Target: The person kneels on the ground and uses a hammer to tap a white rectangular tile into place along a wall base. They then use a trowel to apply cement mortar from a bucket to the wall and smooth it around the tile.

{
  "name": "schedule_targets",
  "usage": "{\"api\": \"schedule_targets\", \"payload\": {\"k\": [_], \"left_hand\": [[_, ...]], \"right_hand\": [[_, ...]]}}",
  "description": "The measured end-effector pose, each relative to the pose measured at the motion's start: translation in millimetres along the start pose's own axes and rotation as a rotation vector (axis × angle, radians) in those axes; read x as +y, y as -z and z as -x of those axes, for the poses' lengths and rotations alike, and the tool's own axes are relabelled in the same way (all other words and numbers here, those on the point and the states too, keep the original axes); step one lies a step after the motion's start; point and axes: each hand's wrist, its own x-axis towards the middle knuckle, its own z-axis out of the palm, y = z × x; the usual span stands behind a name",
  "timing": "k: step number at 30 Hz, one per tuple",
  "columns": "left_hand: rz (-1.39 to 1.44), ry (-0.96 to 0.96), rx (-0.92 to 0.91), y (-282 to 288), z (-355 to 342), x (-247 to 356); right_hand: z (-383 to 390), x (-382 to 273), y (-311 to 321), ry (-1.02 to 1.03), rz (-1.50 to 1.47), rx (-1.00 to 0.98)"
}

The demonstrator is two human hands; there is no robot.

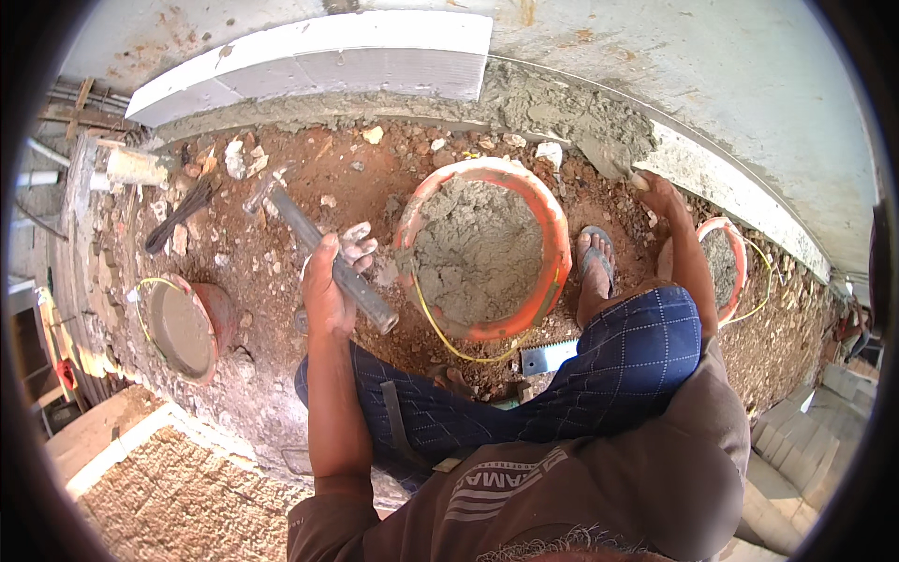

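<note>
My left hand [328,286] is wrapped round the grey handle of a hammer [298,220], whose head points to the far left above the soil. Its fingers look smeared with pale mortar. On the right, my right hand [663,199] grips the handle of a trowel [613,161], its mortar-coated blade at the edge of the wet mortar bed [562,105] along the wall. Between my hands stands a large orange bucket [556,220] filled with grey mortar. A row of white blocks [375,66] sits on the bed at the far left.
A smaller bucket [220,314] of grey slurry stands at left, and another orange bucket [740,262] at right. A saw blade [549,358] lies by my knee. A dark bundle [178,217] rests on rubble-strewn soil. A pale ledge [721,173] follows the wall at right.
</note>
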Motion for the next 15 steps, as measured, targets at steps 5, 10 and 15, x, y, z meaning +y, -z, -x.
{"api": "schedule_targets", "payload": {"k": [5, 10, 15], "left_hand": [[-0.017, 0.006, 0.035, -9, -12, 1], [-0.020, -0.025, 0.029, -18, -16, -5], [0.022, -0.048, -0.020, -37, -17, -5]], "right_hand": [[94, -100, 97, 0.137, -0.019, 0.009], [151, -256, 126, 0.623, 0.614, 0.029], [125, -336, 31, 1.092, 1.101, 0.123]]}}
